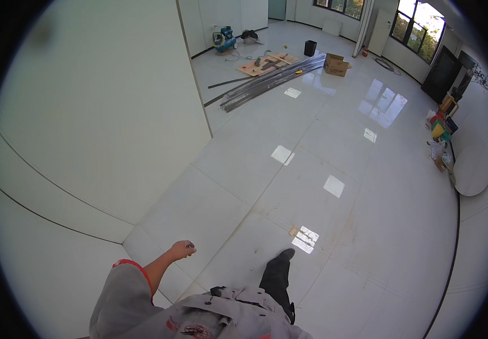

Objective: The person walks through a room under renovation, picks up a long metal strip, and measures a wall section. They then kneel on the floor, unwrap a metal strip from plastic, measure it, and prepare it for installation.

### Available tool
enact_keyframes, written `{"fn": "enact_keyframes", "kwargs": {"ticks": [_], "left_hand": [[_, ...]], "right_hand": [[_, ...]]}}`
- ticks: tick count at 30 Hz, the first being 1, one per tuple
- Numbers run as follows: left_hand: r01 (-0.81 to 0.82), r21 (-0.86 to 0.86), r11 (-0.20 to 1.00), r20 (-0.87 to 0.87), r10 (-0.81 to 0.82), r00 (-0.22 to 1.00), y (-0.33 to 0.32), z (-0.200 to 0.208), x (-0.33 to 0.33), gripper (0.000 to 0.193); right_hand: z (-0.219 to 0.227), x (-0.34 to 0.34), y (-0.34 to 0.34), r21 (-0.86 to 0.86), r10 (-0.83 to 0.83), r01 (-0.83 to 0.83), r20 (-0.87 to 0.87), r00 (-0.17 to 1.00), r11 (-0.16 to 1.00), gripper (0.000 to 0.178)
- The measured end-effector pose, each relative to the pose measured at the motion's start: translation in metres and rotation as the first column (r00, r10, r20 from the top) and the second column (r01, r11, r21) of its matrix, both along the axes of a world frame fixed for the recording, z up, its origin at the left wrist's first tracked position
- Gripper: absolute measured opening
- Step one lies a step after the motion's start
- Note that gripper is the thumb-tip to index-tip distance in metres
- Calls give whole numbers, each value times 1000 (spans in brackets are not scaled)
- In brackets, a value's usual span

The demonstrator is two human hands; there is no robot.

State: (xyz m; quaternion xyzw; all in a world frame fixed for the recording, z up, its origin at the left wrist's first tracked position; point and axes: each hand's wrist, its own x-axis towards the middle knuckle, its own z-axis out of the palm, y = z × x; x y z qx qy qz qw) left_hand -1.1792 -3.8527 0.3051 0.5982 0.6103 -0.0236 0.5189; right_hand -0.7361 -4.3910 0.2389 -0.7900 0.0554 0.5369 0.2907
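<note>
While the white wall panel (pixel 97 113) fills the left of the head view, the left hand (pixel 182 249) hangs just off that panel's lower right corner, over the glossy white tiled floor (pixel 323 141). Fingers curled into a loose fist; a small dark bit shows at the fingertips (pixel 191 246), too small to identify, so can't tell if anything is actually gripped. Forearm bare, grey sleeve with red cuff (pixel 134 271) behind it. Right of the hand, further from the panel: one leg forward in dark trousers, black shoe (pixel 282 257) flat on the tile. Small tan scrap (pixel 294 231) on the floor just beyond the shoe. Right hand not visible. Far past the panel's top edge: bundle of long metal profiles (pixel 272 80) lying on the floor, flat cardboard sheet (pixel 266 64) beside them, open cardboard box (pixel 336 64) to their right. Round white tabletop (pixel 473 169) leans at the far right, well away from the panel.
</note>
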Motion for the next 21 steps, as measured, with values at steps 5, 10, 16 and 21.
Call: {"fn": "enact_keyframes", "kwargs": {"ticks": [5, 10, 16, 21], "left_hand": [[-64, -167, 984, 44, 72, 996, 81, -6, 129, 46], [-157, -311, 937, 43, 179, 983, 140, 2, 231, 45], [-274, -389, 880, -64, 271, 960, 252, -32, 313, 45], [-309, -386, 869, -86, 300, 950, 443, -69, 395, 45]], "right_hand": [[13, 171, 191, 114, 70, -75, 43, 997, 991, 16], [44, 411, 460, 368, 16, -76, 164, 986, 927, 15], [117, 582, 803, 475, 87, -265, 363, 928, 839, 19], [84, 626, 914, 479, 139, -265, 283, 949, 837, 16]]}}
